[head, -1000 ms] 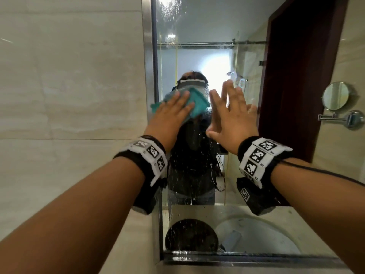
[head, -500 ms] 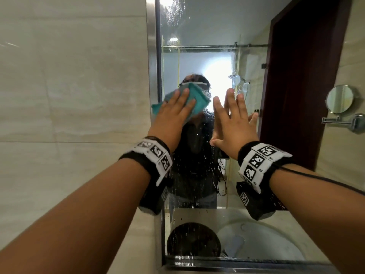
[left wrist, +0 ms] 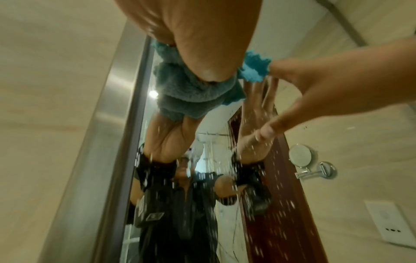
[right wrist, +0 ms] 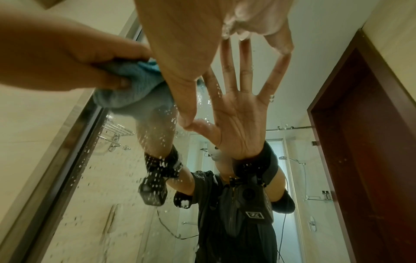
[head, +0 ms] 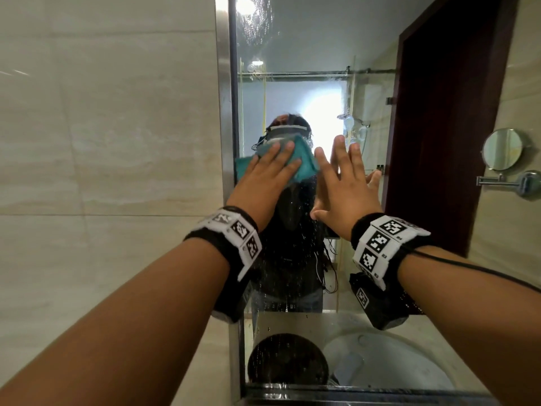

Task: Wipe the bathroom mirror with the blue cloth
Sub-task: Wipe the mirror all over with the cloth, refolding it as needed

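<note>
The bathroom mirror (head: 307, 54) is a tall pane in a steel frame (head: 224, 83), speckled with water drops in its lower half. My left hand (head: 263, 183) lies flat with straight fingers on the blue cloth (head: 306, 167), pressing it to the glass near the mirror's left edge. In the left wrist view the cloth (left wrist: 254, 69) bulges out from under the palm (left wrist: 202, 35). My right hand (head: 345, 189) rests on the glass just right of the cloth, fingers spread, holding nothing. In the right wrist view the right hand (right wrist: 191, 44) meets its reflection beside the cloth (right wrist: 139, 76).
Beige tiled wall (head: 102, 142) runs left of the frame. A dark wooden door frame (head: 439, 142) borders the glass on the right, with a small round mirror on an arm (head: 502, 149) beyond it. A wall socket (left wrist: 391, 224) sits lower right. A basin is reflected at the bottom.
The left hand has slid the cloth slightly downward on the glass. The right hand stays flat on the mirror in about the same place.
</note>
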The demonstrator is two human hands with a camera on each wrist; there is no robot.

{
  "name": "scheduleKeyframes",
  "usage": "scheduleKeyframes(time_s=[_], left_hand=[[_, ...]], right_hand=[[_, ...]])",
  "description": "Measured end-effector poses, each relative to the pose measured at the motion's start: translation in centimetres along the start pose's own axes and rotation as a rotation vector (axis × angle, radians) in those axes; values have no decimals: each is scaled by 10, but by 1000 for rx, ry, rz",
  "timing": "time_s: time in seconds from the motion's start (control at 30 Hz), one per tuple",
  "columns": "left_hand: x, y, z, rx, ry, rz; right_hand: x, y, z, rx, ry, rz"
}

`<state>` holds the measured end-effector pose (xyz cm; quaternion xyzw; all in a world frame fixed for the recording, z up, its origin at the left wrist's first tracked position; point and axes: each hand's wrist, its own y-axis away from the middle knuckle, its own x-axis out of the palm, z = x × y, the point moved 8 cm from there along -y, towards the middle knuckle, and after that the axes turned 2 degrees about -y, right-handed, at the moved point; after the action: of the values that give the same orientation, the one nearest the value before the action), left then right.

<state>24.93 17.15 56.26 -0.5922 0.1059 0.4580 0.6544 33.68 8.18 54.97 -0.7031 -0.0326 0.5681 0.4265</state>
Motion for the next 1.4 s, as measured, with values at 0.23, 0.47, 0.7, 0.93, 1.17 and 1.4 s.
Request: scheduleKeyframes(time_s=[0.23, 0.47, 0.7, 0.93, 1.17, 1.4], left_hand=[[-37, -29, 19, -130, 100, -109], [15, 7, -25, 34, -50, 51], [-31, -23, 6, -83, 53, -23], [9, -8, -36, 3, -1, 28], [11, -3, -41, -3, -16, 44], [-36, -50, -34, -132, 109, -77]], right_hand=[[3, -2, -2, -3, 21, -1], [1, -1, -1, -2, 10, -2], [0, -1, -3, -23, 0, -20], [-16, 6, -14, -98, -51, -126], [-30, 6, -71, 131, 37, -125], [-18, 2, -80, 141, -63, -52]])
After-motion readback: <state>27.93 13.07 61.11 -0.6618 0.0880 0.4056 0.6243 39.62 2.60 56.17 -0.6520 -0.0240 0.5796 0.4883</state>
